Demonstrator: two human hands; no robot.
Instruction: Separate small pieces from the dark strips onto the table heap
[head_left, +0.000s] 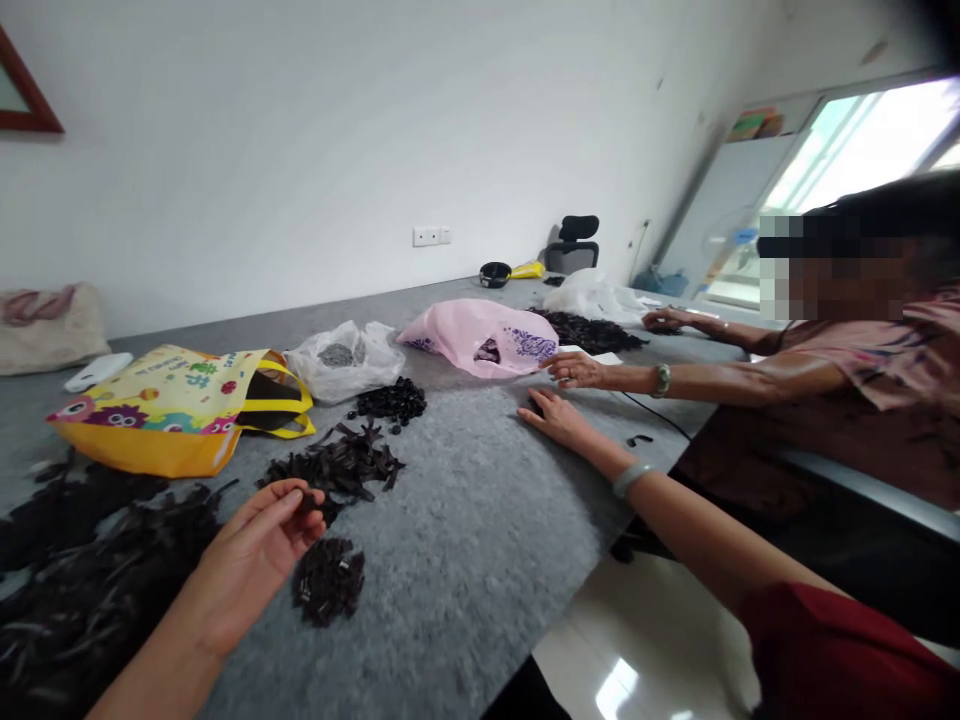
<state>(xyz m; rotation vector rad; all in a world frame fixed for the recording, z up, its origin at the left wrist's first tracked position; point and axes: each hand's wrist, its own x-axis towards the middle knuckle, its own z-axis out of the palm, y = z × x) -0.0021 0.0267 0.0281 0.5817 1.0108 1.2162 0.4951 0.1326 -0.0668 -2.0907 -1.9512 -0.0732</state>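
Note:
My left hand (259, 560) is raised over the table, thumb and fingers pinched on a small dark piece (309, 503), mostly hidden by the fingers. Just beyond it lies a pile of dark flat strips (341, 460), and a smaller pile of short dark pieces (330, 582) is below its fingertips. Stretched forward, my right hand (556, 420) rests on the tabletop near the pink plastic bag (472, 335), thumb and fingers apart. Something dark shows between those fingers; I cannot tell what. A co-worker's hand (577, 370) is just beyond mine, beside the bag.
A heap of dark strips (90, 590) covers the table's left. Behind are a yellow printed bag (161, 405), a white plastic bag (375, 350) and small black parts (394, 400). A co-worker sits at right; their other hand (667, 318) is near another dark pile (589, 332).

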